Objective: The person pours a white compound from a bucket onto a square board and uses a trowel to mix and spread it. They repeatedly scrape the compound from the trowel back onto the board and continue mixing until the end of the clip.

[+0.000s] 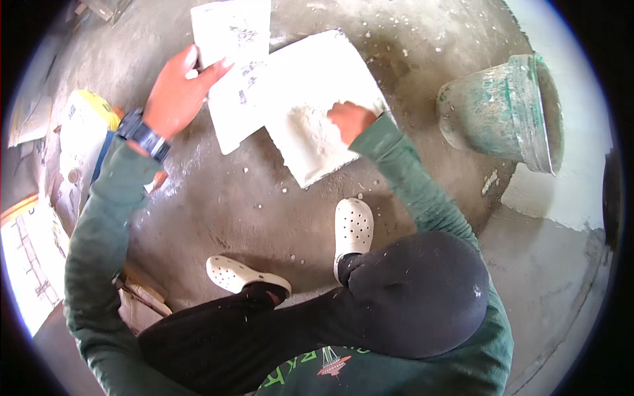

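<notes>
A flat white panel [237, 84] with dark marks lies at the upper middle, touching or overlapping a larger white slab [312, 74]. The slab has a hollow with rough whitish material, perhaps plaster [314, 131], at its near side. My left hand [181, 91], wearing a dark wristwatch, grips the panel's left edge, its thumb on the face; white bits stick to the skin. Over the slab's right part is my right hand [350, 121], fingers curled down beside the hollow and slightly blurred. Whether something is inside those fingers is hidden.
A stained bucket [495, 111] lies on its side at the right. At the left stand a white and yellow sack [74, 133] and a pale container [30, 119]. Wood-like pieces [143, 302] are near my left leg. White crumbs dot the concrete floor [277, 213] around my clogs [354, 227].
</notes>
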{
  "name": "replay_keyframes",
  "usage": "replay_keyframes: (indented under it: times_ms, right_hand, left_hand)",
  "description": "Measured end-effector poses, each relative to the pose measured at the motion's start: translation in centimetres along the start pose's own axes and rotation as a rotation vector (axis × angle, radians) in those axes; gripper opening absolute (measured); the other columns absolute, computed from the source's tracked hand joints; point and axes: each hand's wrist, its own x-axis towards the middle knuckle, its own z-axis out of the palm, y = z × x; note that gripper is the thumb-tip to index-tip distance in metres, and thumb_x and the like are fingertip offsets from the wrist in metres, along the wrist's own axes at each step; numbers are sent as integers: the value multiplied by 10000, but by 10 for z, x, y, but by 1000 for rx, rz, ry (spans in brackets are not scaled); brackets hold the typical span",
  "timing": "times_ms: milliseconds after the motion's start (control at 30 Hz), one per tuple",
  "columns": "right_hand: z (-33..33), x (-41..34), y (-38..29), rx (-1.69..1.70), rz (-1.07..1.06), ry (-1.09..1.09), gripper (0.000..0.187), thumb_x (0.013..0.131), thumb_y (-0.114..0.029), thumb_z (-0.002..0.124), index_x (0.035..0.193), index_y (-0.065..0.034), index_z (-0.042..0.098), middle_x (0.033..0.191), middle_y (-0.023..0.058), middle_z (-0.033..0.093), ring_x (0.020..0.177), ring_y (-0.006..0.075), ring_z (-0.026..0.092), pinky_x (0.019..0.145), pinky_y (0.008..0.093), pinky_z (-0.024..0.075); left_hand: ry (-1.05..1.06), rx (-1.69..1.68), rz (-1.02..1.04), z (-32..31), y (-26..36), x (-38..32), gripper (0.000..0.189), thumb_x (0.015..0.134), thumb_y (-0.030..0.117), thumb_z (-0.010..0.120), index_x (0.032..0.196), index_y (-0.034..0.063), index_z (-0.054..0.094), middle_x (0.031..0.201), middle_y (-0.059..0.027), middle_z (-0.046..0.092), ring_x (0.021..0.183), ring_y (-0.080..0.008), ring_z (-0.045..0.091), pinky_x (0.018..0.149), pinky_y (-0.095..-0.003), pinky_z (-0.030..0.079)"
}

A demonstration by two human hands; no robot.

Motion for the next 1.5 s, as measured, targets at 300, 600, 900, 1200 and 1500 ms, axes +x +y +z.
replay_keyframes:
  times_ms: [300, 600, 900, 1200, 1500]
  right_hand:
    - [-25, 16, 18, 399, 612, 181, 262, 918, -217, 637, 862, 37, 604, 852, 284, 633, 856, 489, 623, 728, 513, 481]
    - [-45, 39, -21, 600, 572, 287, 220, 898, -175, 588, 854, 40, 577, 799, 295, 599, 795, 490, 598, 719, 516, 474]
    - [-54, 11, -59, 471, 432, 472, 147, 853, -69, 584, 839, 40, 488, 849, 266, 544, 779, 485, 554, 654, 527, 434]
    - [-101, -35, -25, 265, 457, 397, 240, 911, -62, 612, 1134, 27, 611, 984, 206, 663, 855, 385, 667, 740, 463, 531]
    - [-58, -3, 25, 2563, 563, 469, 190, 913, -127, 650, 1090, -123, 583, 889, 59, 581, 766, 203, 530, 668, 329, 458]
  left_hand:
    - [236, -353, 173, 114, -26, 29, 365, 1002, 247, 633, 1235, -33, 606, 1133, -178, 727, 1057, -284, 696, 907, -365, 518]
    - [398, -110, 183, 193, 0, 18, 459, 999, 196, 593, 1353, -81, 498, 1280, -298, 620, 1188, -450, 605, 982, -449, 487]
    - [463, -148, 216, 206, -9, 27, 406, 963, 97, 583, 1323, -69, 497, 1215, -294, 635, 1132, -460, 611, 948, -480, 487]
    - [296, -63, 253, 144, 7, 26, 366, 928, 67, 608, 1282, -17, 566, 1182, -222, 674, 1097, -380, 659, 936, -416, 505]
    - [214, -110, 316, 123, 3, -1, 299, 831, -74, 613, 1119, -4, 656, 1181, -174, 693, 1098, -253, 674, 953, -331, 507]
